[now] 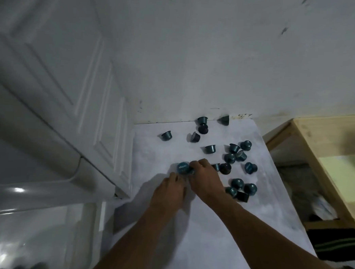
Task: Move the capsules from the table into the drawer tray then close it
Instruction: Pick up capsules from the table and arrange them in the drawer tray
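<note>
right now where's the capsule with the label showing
In the head view it lies on the white table, left of centre, at the fingertips of both hands.

Our right hand (pixel 206 180) covering part of a capsule (pixel 216 166), left fingertips (pixel 175 176) blurred, both forearms cut by the bottom edge, wooden unit (pixel 324 142) cropped at right.

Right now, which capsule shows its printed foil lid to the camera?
The teal capsule at the fingertips of both hands, left of the cluster; its round lid with lettering faces up.

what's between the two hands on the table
In the head view, a teal capsule lies between the fingertips of the left hand and the right hand, both hands touching it.
</note>
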`<state>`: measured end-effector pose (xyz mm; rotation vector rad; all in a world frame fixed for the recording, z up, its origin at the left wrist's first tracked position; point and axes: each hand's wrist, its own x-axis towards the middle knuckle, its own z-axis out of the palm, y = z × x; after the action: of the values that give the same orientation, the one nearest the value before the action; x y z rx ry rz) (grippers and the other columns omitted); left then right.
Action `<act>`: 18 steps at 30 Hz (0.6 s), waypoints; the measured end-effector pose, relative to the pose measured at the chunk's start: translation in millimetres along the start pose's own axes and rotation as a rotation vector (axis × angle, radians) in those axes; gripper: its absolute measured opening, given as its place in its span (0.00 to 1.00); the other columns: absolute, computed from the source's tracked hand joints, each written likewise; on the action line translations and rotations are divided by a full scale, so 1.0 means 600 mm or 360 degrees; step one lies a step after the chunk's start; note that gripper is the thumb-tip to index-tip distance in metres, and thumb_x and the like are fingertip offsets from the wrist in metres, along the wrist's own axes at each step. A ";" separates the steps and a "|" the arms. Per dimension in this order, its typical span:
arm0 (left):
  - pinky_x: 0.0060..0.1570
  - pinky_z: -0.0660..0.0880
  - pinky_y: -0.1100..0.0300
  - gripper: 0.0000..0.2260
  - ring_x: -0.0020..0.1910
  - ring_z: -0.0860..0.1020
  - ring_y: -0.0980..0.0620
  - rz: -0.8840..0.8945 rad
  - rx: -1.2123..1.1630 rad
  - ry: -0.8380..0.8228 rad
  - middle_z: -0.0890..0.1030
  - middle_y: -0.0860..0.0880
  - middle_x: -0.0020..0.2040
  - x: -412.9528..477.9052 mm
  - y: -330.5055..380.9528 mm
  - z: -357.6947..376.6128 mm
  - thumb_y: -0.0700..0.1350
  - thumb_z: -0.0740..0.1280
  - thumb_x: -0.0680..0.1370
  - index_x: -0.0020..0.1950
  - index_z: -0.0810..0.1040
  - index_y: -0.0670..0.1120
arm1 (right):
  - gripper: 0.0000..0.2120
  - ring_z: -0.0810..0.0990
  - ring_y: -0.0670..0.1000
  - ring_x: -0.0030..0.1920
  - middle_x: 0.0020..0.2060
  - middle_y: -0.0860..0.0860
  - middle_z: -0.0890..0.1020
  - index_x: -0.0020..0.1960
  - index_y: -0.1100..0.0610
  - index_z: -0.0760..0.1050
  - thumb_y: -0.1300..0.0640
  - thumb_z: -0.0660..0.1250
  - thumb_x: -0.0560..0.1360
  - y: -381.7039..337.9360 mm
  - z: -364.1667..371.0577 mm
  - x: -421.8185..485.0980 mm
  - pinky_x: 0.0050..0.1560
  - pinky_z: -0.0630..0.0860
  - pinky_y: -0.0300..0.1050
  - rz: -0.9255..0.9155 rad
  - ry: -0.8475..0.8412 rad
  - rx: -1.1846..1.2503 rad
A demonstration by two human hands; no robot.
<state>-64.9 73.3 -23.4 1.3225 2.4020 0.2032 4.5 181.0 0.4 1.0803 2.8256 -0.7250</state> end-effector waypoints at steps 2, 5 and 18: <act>0.58 0.70 0.57 0.14 0.60 0.72 0.47 0.0025 -0.0103 -0.0006 0.70 0.44 0.65 0.015 -0.006 0.006 0.45 0.55 0.81 0.66 0.67 0.45 | 0.12 0.77 0.61 0.49 0.52 0.58 0.76 0.57 0.59 0.75 0.61 0.61 0.75 0.005 0.009 0.012 0.46 0.72 0.48 0.0034 -0.0015 0.0019; 0.58 0.69 0.57 0.16 0.60 0.70 0.48 0.0024 -0.0266 0.0053 0.71 0.45 0.64 0.031 -0.011 0.002 0.46 0.56 0.81 0.68 0.66 0.46 | 0.08 0.77 0.62 0.47 0.50 0.57 0.75 0.54 0.59 0.74 0.59 0.61 0.76 0.008 0.009 0.027 0.43 0.71 0.48 0.0120 -0.0024 0.0077; 0.63 0.67 0.56 0.13 0.61 0.70 0.49 -0.0055 -0.0395 0.0190 0.74 0.49 0.62 0.038 -0.043 0.007 0.48 0.58 0.81 0.62 0.75 0.48 | 0.10 0.77 0.62 0.46 0.52 0.58 0.70 0.55 0.56 0.75 0.60 0.63 0.75 0.030 0.001 0.047 0.46 0.76 0.49 0.0121 -0.0110 0.0033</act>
<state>-94.4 78.1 -41.3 1.1842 2.4006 0.5652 -5.3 210.0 -12.9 1.1356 2.7100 -0.7713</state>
